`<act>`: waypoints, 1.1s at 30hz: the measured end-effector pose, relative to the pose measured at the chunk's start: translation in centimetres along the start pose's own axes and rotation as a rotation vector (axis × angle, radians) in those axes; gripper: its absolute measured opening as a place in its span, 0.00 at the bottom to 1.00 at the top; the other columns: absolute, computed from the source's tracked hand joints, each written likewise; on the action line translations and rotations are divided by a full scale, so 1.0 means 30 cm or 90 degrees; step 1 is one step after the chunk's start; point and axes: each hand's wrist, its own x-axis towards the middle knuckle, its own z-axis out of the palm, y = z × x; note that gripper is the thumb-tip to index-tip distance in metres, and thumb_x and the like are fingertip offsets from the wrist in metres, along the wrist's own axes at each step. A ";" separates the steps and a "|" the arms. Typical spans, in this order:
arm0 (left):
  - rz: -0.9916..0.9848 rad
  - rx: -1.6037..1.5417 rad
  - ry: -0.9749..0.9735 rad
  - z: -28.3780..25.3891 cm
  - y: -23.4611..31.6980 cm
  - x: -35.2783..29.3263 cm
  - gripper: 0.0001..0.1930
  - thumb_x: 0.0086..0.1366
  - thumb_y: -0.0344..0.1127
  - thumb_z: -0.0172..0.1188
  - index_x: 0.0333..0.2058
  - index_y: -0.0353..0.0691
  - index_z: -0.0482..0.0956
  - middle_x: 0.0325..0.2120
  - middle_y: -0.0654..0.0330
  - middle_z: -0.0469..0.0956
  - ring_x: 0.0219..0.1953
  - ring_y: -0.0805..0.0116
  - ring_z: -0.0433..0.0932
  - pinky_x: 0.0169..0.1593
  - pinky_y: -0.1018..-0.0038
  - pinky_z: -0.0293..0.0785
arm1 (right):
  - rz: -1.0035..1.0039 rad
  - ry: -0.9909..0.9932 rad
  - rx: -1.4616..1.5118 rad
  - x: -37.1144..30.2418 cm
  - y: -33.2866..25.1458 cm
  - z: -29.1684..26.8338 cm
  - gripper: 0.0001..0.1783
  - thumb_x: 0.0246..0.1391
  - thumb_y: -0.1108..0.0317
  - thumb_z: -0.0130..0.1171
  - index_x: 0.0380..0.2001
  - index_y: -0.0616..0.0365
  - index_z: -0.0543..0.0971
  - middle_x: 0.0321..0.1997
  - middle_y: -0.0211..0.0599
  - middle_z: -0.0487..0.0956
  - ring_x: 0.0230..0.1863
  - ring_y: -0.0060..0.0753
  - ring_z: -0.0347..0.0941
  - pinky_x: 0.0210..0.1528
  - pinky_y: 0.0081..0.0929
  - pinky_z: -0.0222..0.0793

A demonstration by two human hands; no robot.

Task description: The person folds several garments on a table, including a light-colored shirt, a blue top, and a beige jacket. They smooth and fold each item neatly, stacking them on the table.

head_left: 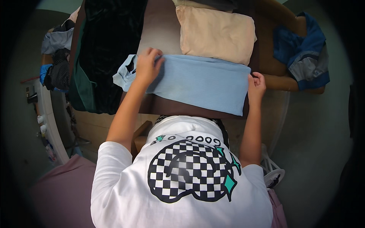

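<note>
A light blue ribbed garment (pixel 201 81) lies folded into a long strip across the near part of the brown table. Its bunched end is on the left, and its straight edge is on the right. Over the upper left part of the cloth is my left hand (pixel 147 67), slightly blurred, fingers bent and apart, with no cloth visibly gripped. My right hand (pixel 257 84) is closed at the garment's right end, thumb and curled fingers pinching the upper corner. Just beyond the blue cloth sits a folded beige garment (pixel 217 35).
Dark green velvety fabric (pixel 108 49) covers the table's left side and hangs over its edge. A blue and grey garment (pixel 308 57) drapes over a brown seat at right. Piled clothes (pixel 59 49) are at far left. A white stand (pixel 273 175) is near my right elbow.
</note>
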 end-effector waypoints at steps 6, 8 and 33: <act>0.121 0.037 0.094 -0.012 0.019 -0.131 0.11 0.51 0.26 0.66 0.34 0.39 0.76 0.33 0.55 0.73 0.35 0.55 0.72 0.39 0.65 0.69 | 0.056 -0.132 -0.290 -0.141 -0.077 -0.080 0.20 0.50 0.57 0.64 0.33 0.66 0.76 0.24 0.40 0.78 0.23 0.34 0.74 0.30 0.30 0.70; 0.203 0.047 0.013 -0.033 0.082 -0.214 0.12 0.49 0.34 0.69 0.31 0.40 0.76 0.31 0.56 0.73 0.34 0.58 0.71 0.38 0.65 0.66 | 0.155 -0.277 -0.477 -0.206 -0.143 -0.104 0.25 0.45 0.51 0.66 0.32 0.66 0.77 0.27 0.46 0.79 0.26 0.45 0.75 0.33 0.36 0.70; -0.116 0.110 0.087 -0.083 -0.065 -0.507 0.22 0.46 0.36 0.71 0.41 0.42 0.75 0.51 0.57 0.70 0.56 0.54 0.64 0.58 0.58 0.54 | -0.506 -0.213 -0.333 -0.187 -0.224 0.136 0.12 0.45 0.76 0.61 0.37 0.60 0.77 0.41 0.40 0.77 0.46 0.46 0.71 0.51 0.39 0.65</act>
